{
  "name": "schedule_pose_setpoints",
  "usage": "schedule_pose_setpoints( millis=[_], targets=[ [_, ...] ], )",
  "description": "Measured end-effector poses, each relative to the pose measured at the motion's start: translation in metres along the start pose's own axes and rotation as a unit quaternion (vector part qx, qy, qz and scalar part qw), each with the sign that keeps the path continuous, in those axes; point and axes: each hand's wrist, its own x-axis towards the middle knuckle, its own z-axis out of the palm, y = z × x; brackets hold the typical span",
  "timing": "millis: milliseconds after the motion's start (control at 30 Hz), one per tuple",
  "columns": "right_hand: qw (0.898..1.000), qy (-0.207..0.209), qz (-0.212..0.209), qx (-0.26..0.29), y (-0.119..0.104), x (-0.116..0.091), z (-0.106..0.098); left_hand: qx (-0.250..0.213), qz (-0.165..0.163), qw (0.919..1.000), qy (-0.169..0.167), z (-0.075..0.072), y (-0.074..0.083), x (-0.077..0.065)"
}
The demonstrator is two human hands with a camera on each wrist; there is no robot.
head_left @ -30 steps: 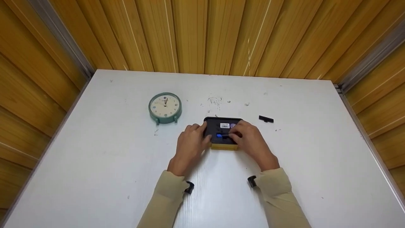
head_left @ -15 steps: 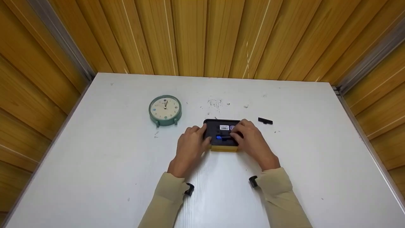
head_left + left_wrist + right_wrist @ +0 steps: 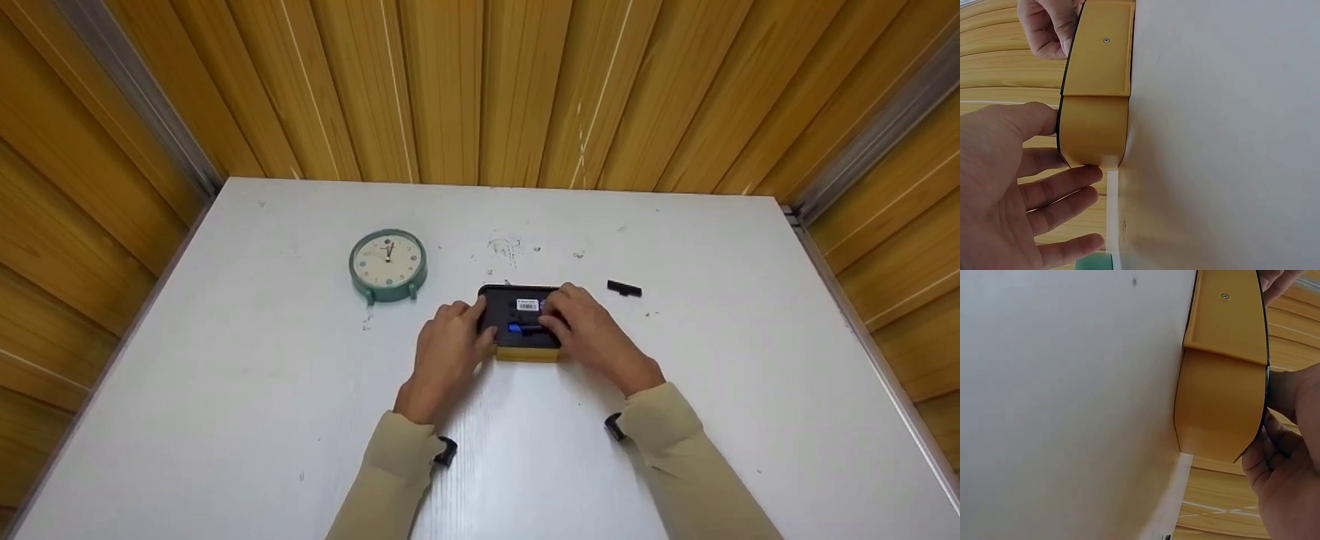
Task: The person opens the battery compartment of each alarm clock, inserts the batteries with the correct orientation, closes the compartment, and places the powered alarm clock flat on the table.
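Observation:
A yellow box-shaped device (image 3: 1098, 129) lies on the table with its black back (image 3: 501, 315) facing up. My left hand (image 3: 448, 345) holds its left side, thumb on the back's edge, index finger against the side wall and the other fingers spread. A battery (image 3: 516, 328) with a blue end lies in a slot in the back, its right part covered by my right hand (image 3: 589, 330). The right thumb and curled fingers are at that covered end. The right wrist view shows the right hand (image 3: 1292, 455) close against the black edge, the battery hidden there.
A green round clock (image 3: 388, 262) lies face up at the back left of the white table (image 3: 225, 360). To the right of the device is a small black cover (image 3: 624, 288). Wood-patterned walls (image 3: 442, 90) enclose the back and sides.
The right forearm has swung slightly outward to the right, while the right fingers stay at the battery. The left hand keeps its hold on the device. The head view has shifted a little.

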Motion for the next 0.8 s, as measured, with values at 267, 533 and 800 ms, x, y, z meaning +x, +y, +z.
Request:
schedule_pose_setpoints(
  millis=[267,533,800],
  targets=[
    [0.996,-0.007,-0.069,-0.054,-0.0002,0.0049,-0.0004,-0.003,-0.003,1.0,-0.007,0.0003,-0.002,-0.0008],
    [0.987,-0.001,-0.106,-0.119,-0.004,0.004,0.0001,-0.003,0.002,1.0,0.0,0.0007,-0.002,-0.0028],
    [0.981,-0.011,-0.102,-0.164,-0.0085,0.0044,-0.0001,-0.005,0.001,1.0,-0.002,0.0009,-0.0021,-0.0011]
  ],
)
